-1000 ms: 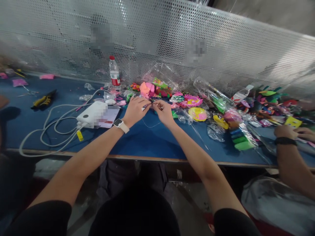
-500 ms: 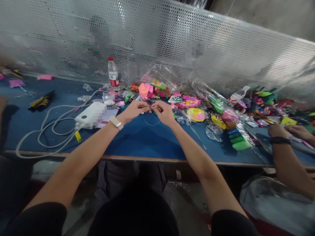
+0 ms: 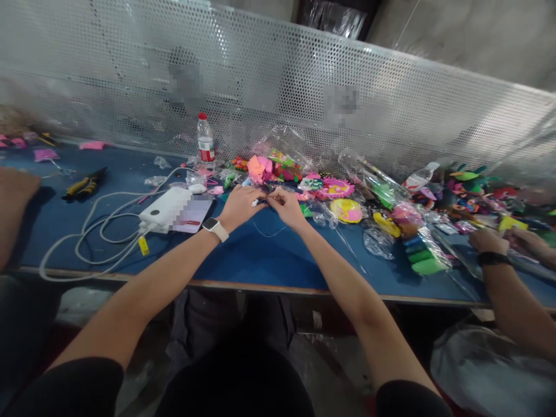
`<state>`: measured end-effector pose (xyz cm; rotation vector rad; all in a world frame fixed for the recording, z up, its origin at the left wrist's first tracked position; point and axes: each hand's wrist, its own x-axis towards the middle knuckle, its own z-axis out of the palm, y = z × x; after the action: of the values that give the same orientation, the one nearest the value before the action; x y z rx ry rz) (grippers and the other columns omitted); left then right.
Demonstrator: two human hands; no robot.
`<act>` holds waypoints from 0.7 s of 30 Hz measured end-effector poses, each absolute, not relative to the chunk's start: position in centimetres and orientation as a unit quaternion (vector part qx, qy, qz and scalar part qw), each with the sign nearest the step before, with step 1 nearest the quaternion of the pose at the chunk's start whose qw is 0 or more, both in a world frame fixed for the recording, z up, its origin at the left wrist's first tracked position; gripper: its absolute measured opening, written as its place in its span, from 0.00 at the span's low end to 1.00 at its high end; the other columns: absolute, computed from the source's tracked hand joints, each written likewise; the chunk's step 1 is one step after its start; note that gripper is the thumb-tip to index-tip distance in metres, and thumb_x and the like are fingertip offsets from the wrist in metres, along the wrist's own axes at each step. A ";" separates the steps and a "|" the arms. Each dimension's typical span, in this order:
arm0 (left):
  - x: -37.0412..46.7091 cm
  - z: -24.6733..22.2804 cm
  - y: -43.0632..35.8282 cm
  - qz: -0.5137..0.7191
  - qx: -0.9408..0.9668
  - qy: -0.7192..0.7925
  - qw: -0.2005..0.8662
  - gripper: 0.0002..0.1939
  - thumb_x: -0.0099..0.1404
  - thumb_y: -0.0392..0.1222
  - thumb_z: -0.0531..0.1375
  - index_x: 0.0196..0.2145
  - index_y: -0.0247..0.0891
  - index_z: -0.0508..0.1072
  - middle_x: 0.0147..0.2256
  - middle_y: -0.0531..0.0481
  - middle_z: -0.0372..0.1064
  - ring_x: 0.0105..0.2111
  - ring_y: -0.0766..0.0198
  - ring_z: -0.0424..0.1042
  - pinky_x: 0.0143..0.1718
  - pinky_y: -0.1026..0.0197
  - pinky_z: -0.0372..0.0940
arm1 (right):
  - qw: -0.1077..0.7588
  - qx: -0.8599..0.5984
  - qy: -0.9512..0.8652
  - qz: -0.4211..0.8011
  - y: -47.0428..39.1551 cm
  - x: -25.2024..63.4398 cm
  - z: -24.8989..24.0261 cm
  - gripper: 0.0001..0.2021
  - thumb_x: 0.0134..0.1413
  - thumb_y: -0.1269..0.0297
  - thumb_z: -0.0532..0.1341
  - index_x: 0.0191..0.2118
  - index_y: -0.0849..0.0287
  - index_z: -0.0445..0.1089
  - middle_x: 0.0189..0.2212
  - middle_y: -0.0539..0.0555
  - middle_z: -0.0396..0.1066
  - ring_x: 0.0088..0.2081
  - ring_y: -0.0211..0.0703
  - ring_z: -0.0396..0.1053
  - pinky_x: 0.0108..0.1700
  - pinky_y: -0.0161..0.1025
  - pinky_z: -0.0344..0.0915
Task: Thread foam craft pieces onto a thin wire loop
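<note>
My left hand [image 3: 241, 205], with a watch [image 3: 216, 227] on its wrist, is closed and bent over a small item at the middle of the table. Close beside it, my right hand [image 3: 286, 206] pinches at the same spot. A short dark, thin piece with a white end [image 3: 255, 202] shows between my hands; its kind is too small to make out. Below my fingers a thin thread [image 3: 270, 236] loops over the blue table [image 3: 260, 260]. Just behind my hands lies a pink and orange clay-like piece [image 3: 259, 168].
At left are a white power bank [image 3: 163, 209] with cables, a phone [image 3: 194, 214] and black-yellow pliers [image 3: 87, 184]. A bottle [image 3: 205, 139] stands by the perforated metal screen [image 3: 260, 81]. Wrapped colourful pieces [image 3: 346, 211] spread rightward. A co-worker's hands [image 3: 490, 242] are at far right; another person's arm [image 3: 15, 202] is at left.
The view has tilted up slightly. My left hand has turned so its back shows more, and the thin white-ended piece now shows between my hands. The left-side person's arm reaches further in.
</note>
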<state>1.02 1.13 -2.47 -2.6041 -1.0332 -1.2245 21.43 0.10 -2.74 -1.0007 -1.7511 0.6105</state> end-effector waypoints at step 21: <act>0.8 -1.5 0.3 -0.441 -0.817 -0.366 -0.059 0.22 0.79 0.55 0.59 0.34 0.37 0.81 0.31 0.47 0.80 0.31 0.60 0.76 0.37 0.58 0.65 | 0.431 -0.415 -0.799 0.054 -2.2 21.0 -1.7 0.05 0.66 0.63 0.61 0.39 0.54 0.75 0.32 0.53 0.77 0.31 0.46 0.70 0.38 0.42 0.64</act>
<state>0.79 0.33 -1.51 -2.6684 -1.1953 -1.4409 21.04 -2.19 -1.68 -1.0358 -1.9927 0.1351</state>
